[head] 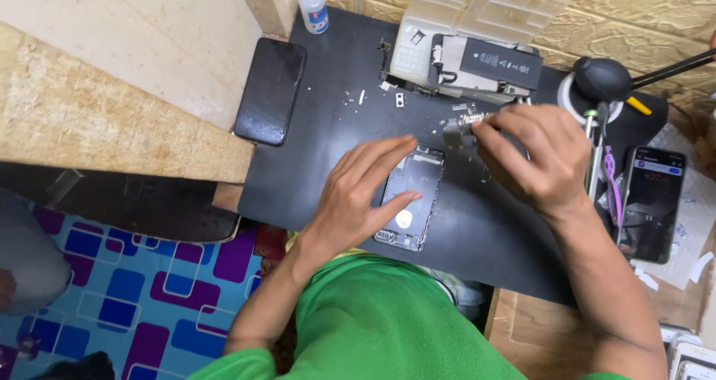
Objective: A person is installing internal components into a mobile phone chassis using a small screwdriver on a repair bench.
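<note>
The left hand (358, 193) lies flat and open-fingered on the stripped phone shell (412, 198) at the middle of the black bench (328, 126), steadying it. The right hand (533, 156) pinches a small grey part (456, 130) just above the shell, so a fitting step seems in hand, one calling for fine aim. Around them lie a dark phone (270, 90) at left, a parts tray (447, 22) behind, a lit phone (652, 201) at right and a patterned floor (149, 305) below.

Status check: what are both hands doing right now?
Left hand steadies opened phone shell. Right hand pinches small metal part above it. Loose screws nearby.
</note>
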